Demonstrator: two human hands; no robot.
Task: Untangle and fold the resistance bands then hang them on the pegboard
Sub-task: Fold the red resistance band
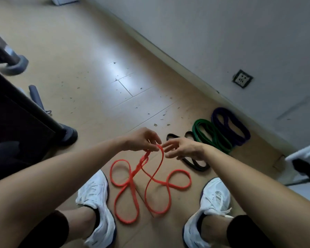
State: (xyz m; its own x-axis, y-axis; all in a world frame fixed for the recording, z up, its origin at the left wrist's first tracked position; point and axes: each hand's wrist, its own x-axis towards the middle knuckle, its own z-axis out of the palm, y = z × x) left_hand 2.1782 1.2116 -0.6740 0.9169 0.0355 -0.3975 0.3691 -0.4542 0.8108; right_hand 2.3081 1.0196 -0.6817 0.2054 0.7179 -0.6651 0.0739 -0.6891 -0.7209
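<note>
Orange is what's in play right now: the left hand (pixel 141 141) has its fingertips curled in a pinch on the top of a long orange flat rubber resistance band (pixel 138 166), lifting one twisted stretch of it off the floor. The right hand (pixel 183 149) is just beside it with fingers relaxed and spread, holding nothing; its fingertips are right up by the raised loop, but I honestly can't tell if they touch. The rest of the orange band sprawls in several crossing loops (still a proper tangle) on the tan wood-look plank floor (pixel 97 68), between a pair of white lace-up sneakers (pixel 95 197). Under and past the right hand lies a black rubber loop band (pixel 191 162), then a green coiled band (pixel 207 136) touching it, then a dark purple wide band (pixel 217 120) nearest the pale grey wall (pixel 222 33). Higher up that wall there's a white socket plate (pixel 242 78), and dark furniture (pixel 16 113) sits off left.
</note>
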